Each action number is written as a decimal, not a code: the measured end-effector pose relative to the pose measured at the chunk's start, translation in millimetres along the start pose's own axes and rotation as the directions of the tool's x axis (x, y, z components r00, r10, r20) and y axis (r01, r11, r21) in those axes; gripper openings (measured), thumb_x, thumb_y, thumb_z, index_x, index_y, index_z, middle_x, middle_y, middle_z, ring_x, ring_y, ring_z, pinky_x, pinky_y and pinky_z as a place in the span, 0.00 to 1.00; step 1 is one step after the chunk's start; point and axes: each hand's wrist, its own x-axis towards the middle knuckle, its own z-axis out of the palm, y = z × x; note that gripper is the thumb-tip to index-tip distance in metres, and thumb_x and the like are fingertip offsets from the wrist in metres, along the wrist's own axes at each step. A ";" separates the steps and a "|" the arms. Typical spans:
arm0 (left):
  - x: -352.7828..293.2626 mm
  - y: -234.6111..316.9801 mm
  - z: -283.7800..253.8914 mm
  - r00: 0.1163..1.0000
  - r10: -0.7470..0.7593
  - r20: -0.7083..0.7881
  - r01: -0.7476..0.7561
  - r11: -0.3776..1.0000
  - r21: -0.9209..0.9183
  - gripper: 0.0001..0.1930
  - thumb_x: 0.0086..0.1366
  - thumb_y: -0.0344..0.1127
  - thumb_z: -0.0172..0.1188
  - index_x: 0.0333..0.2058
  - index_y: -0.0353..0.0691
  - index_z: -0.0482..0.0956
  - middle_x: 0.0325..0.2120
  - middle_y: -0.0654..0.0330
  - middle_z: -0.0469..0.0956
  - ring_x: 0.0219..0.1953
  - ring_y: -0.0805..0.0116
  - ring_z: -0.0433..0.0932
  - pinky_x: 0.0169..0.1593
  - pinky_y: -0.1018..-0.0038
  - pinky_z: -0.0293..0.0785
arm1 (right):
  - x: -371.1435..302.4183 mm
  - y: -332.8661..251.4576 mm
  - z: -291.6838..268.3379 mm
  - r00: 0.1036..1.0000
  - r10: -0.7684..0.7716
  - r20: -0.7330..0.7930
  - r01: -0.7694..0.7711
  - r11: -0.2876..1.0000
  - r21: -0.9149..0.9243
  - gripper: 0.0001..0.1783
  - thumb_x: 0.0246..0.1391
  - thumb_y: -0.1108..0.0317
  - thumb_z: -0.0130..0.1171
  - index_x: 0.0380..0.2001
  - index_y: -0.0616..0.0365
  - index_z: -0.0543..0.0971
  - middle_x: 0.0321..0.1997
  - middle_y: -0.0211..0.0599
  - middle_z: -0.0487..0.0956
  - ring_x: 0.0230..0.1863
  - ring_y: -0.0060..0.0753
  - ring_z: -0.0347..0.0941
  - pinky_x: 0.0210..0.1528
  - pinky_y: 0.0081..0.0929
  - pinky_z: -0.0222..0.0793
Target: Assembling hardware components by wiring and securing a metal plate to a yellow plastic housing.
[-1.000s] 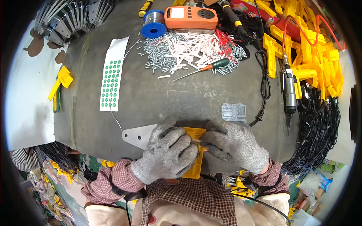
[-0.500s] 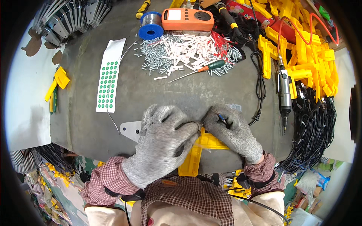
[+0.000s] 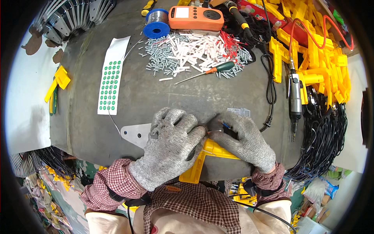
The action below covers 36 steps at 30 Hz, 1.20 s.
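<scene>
My left hand, in a grey knit glove, is closed with thumb and forefinger pinched together. What lies between the fingertips is too small and hidden to name. Facing it, my gloved right hand is curled, its fingertips meeting by a small dark piece; a bit of blue shows among the fingers. Beneath both hands lies an angled yellow plastic part, one arm running toward me and the other under my right hand. A grey metal plate with holes sticks out from behind my left hand.
Beyond the hands lie a green-handled screwdriver, a pile of screws and white sleeves. A solder spool and orange meter stand behind. To the right are an air screwdriver, yellow parts and black cables; to the left, a sticker sheet.
My right hand has shifted slightly right and its fingers have spread from the palm, showing the small dark piece. My left hand stays near the same spot, its fingers slightly turned.
</scene>
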 end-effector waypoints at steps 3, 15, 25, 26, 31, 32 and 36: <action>1.3 0.0 1.4 0.996 -0.085 -0.012 0.083 0.986 -0.145 0.16 0.57 0.26 0.68 0.46 0.39 0.80 0.43 0.57 0.80 0.45 0.58 0.79 0.54 0.59 0.72 | -1.1 2.5 1.3 0.999 -0.036 0.027 0.037 0.998 -0.054 0.13 0.62 0.65 0.59 0.46 0.60 0.79 0.40 0.50 0.80 0.42 0.53 0.80 0.42 0.39 0.74; 2.0 2.0 0.7 0.931 -0.321 0.175 0.340 0.587 -0.735 0.24 0.63 0.20 0.64 0.57 0.33 0.69 0.53 0.52 0.79 0.50 0.65 0.83 0.55 0.70 0.78 | -2.4 5.1 4.6 0.989 -0.008 -0.147 0.056 0.945 0.322 0.11 0.62 0.70 0.60 0.47 0.57 0.77 0.36 0.30 0.76 0.33 0.19 0.68 0.38 0.25 0.70; 4.0 -0.7 1.6 0.932 -0.325 0.158 0.330 0.587 -0.739 0.25 0.63 0.22 0.65 0.57 0.33 0.68 0.50 0.53 0.81 0.49 0.65 0.83 0.55 0.69 0.78 | -5.0 1.1 0.0 0.922 0.341 -0.182 -0.134 0.724 0.677 0.11 0.69 0.68 0.47 0.50 0.60 0.73 0.30 0.25 0.72 0.31 0.11 0.63 0.30 0.16 0.62; 5.3 0.1 -1.9 0.931 -0.314 0.184 0.344 0.593 -0.728 0.25 0.63 0.22 0.65 0.57 0.33 0.68 0.50 0.52 0.81 0.49 0.65 0.83 0.55 0.69 0.78 | -5.3 4.4 0.4 0.921 0.342 -0.185 -0.134 0.726 0.675 0.11 0.69 0.68 0.47 0.50 0.60 0.73 0.30 0.25 0.72 0.31 0.11 0.63 0.30 0.16 0.62; 8.7 -2.0 -3.0 0.914 -0.321 0.249 0.396 0.565 -0.724 0.25 0.64 0.23 0.65 0.58 0.34 0.68 0.48 0.52 0.81 0.50 0.66 0.83 0.56 0.70 0.78 | -1.0 6.8 7.9 0.979 0.192 -0.067 -0.116 0.795 0.596 0.09 0.66 0.71 0.56 0.46 0.62 0.75 0.34 0.32 0.78 0.32 0.15 0.73 0.36 0.17 0.71; 9.2 -2.1 -1.0 0.909 -0.321 0.265 0.402 0.511 -0.760 0.25 0.64 0.23 0.65 0.58 0.34 0.67 0.47 0.52 0.81 0.50 0.66 0.82 0.56 0.70 0.77 | -0.8 4.0 5.8 0.979 0.193 -0.067 -0.116 0.796 0.594 0.09 0.66 0.71 0.56 0.46 0.62 0.75 0.34 0.32 0.78 0.32 0.15 0.73 0.36 0.17 0.71; 10.5 -2.2 0.1 0.897 -0.334 0.292 0.419 0.425 -0.802 0.25 0.65 0.24 0.65 0.59 0.34 0.67 0.47 0.52 0.80 0.52 0.65 0.81 0.58 0.70 0.76 | -1.6 6.6 1.6 0.936 0.341 0.085 -0.299 0.643 0.705 0.10 0.63 0.71 0.60 0.46 0.62 0.77 0.40 0.33 0.81 0.40 0.18 0.76 0.42 0.17 0.74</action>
